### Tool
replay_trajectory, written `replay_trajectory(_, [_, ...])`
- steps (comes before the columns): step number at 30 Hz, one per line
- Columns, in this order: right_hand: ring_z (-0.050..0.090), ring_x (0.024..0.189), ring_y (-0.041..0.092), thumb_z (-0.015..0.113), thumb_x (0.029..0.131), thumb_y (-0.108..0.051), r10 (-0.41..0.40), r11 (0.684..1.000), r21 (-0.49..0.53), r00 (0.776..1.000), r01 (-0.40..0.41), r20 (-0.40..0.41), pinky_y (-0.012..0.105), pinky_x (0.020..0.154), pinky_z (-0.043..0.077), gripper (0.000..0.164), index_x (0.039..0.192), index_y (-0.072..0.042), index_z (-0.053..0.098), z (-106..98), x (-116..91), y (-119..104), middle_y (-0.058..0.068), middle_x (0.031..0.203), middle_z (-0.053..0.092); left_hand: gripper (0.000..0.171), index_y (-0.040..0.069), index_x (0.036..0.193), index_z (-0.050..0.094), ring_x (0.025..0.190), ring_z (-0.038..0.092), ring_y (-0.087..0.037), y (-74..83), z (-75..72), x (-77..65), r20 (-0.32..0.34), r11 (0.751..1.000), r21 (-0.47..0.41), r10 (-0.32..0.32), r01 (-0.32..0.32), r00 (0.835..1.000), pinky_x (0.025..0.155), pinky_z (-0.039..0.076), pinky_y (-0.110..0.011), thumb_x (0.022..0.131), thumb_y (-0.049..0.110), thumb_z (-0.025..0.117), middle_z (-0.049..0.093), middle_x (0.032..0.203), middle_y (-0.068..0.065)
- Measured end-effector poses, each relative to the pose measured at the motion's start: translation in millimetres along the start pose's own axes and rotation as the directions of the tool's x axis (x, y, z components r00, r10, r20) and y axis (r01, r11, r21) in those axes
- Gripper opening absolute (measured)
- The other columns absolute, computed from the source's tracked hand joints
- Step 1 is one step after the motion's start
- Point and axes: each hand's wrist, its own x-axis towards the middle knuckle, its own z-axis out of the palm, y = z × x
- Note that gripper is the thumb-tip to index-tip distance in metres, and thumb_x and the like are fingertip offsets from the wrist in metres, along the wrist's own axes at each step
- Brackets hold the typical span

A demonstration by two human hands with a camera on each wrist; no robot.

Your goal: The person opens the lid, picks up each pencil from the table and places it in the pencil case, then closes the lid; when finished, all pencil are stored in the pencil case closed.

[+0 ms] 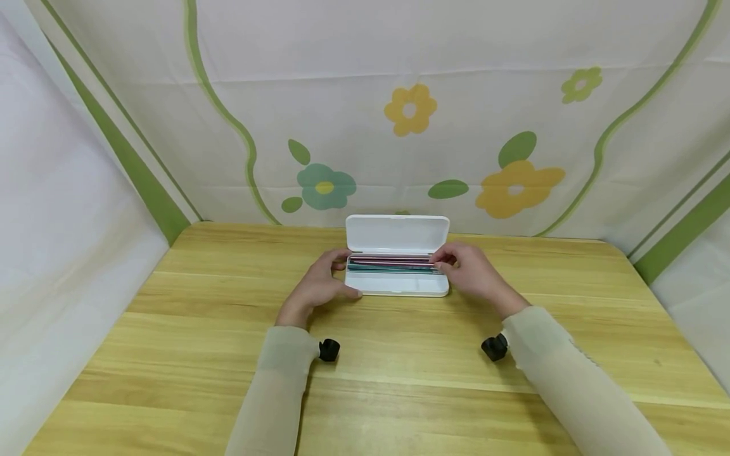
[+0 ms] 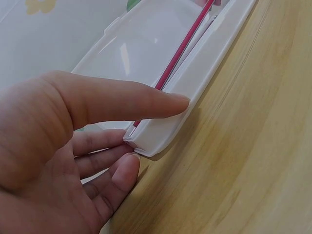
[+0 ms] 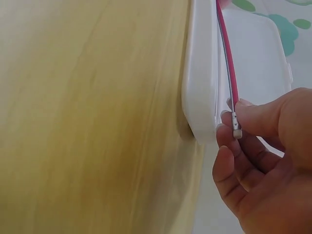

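Observation:
A white pencil case [image 1: 396, 285] stands open on the table, its lid [image 1: 397, 233] raised at the back. Several red and green pencils [image 1: 388, 267] lie lengthwise in its rear half. My left hand [image 1: 319, 282] grips the left end of the case; its thumb lies over the front corner and the other fingers are around the end. At the right end, my right hand [image 1: 464, 269] pinches a red pencil [image 3: 229, 58] between thumb and fingers near its metal band and whitish eraser [image 3: 237, 133]. Its far end lies inside the case, close to my left thumb.
The wooden table [image 1: 399, 392] spreads out in front and to both sides. A pale cloth [image 1: 342, 50] with flowers and green wavy lines hangs right behind the case. Black wrist cameras [image 1: 329, 350] sit at both cuffs.

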Motion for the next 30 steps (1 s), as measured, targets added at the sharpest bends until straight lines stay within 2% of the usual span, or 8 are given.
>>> replay_trajectory(8, [0.062,0.102,0.029,0.062,0.108,-0.009,0.011,1.0,-0.001,0.999,-0.011,-0.032,0.04,0.088,0.051,0.017,0.117,-0.006,0.076,7,7,-1,0.011,0.113,0.073,0.091,0.018,0.159,0.049,0.143,0.047,-0.032,0.9,-0.3,-0.5,0.003,1.0,-0.005,-0.002,0.002,1.0,0.122,0.042,-0.053,0.079,0.007,0.092,0.052,0.156,-0.011])
replay_trajectory(15, [0.06,0.103,0.031,0.062,0.108,-0.008,0.035,0.999,-0.004,0.997,-0.035,-0.063,0.044,0.093,0.051,0.016,0.116,-0.005,0.075,16,13,-1,0.014,0.115,0.071,0.091,0.019,0.158,0.05,0.142,0.048,-0.033,-0.2,-0.3,0.2,0.002,1.0,-0.003,-0.006,0.006,1.0,0.122,0.042,-0.053,0.079,0.007,0.092,0.053,0.153,-0.012])
replay_trajectory(22, [0.063,0.106,0.031,0.065,0.106,-0.008,0.012,0.994,-0.109,0.997,-0.021,-0.079,0.05,0.098,0.054,0.012,0.113,-0.009,0.075,18,15,-5,0.01,0.119,0.07,0.09,0.018,0.157,0.051,0.142,0.048,-0.033,0.1,0.0,0.5,-0.001,1.0,0.0,-0.002,0.002,1.0,0.121,0.042,-0.053,0.079,0.007,0.092,0.053,0.153,-0.012])
replay_trajectory(26, [0.063,0.103,0.029,0.069,0.104,-0.007,-0.007,0.985,-0.171,0.998,-0.003,-0.062,0.049,0.095,0.055,0.008,0.108,-0.01,0.076,18,16,-5,0.009,0.114,0.07,0.09,0.017,0.158,0.05,0.142,0.048,-0.033,1.2,-0.1,-0.4,0.002,1.0,0.002,0.0,0.0,1.0,0.121,0.043,-0.053,0.079,0.007,0.092,0.053,0.153,-0.012])
replay_trajectory(30, [0.063,0.1,0.027,0.072,0.102,-0.007,-0.008,0.984,-0.18,0.998,-0.004,-0.062,0.047,0.092,0.055,0.007,0.105,-0.011,0.077,18,17,-4,0.008,0.11,0.069,0.091,0.017,0.158,0.05,0.142,0.048,-0.032,0.6,-0.1,0.2,-0.001,1.0,0.0,-0.004,0.004,1.0,0.121,0.042,-0.053,0.079,0.007,0.092,0.053,0.153,-0.012])
